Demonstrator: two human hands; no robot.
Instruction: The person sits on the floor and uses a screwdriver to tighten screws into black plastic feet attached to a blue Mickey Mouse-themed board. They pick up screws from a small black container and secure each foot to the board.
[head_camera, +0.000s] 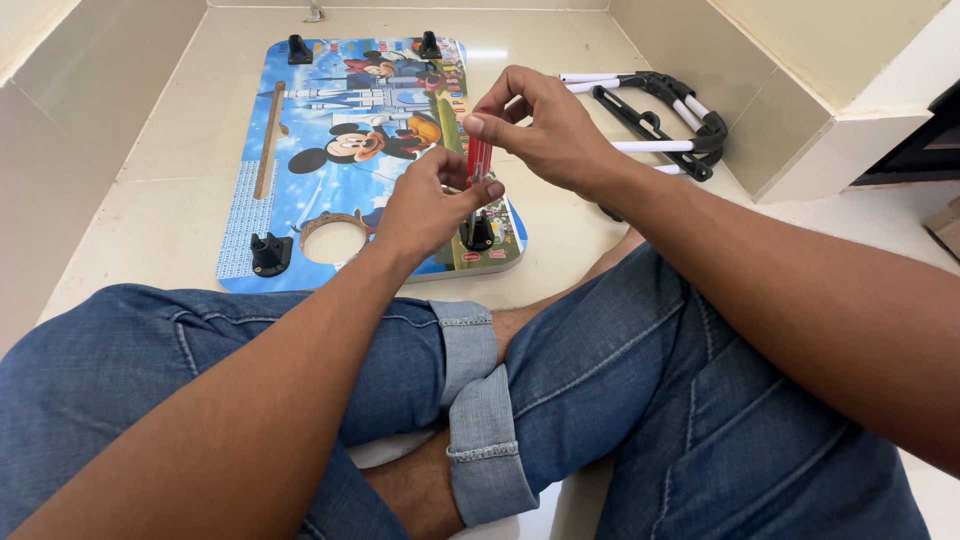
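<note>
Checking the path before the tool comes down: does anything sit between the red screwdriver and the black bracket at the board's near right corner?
Nothing visible does. The red screwdriver, held by left hand and right hand, points down at the black bracket, with open space between its lower end and the bracket.

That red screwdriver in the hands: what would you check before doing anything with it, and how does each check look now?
1. Left hand grips the red screwdriver: ok.
2. Right hand pinches its top end: ok.
3. Tip seated in the black bracket: cannot tell, the fingers hide it.
4. Screwdriver upright over that bracket: ok.
5. Board lies flat on the floor: ok.
6. Leg frames lie apart from the board, by the wall: ok.
</note>
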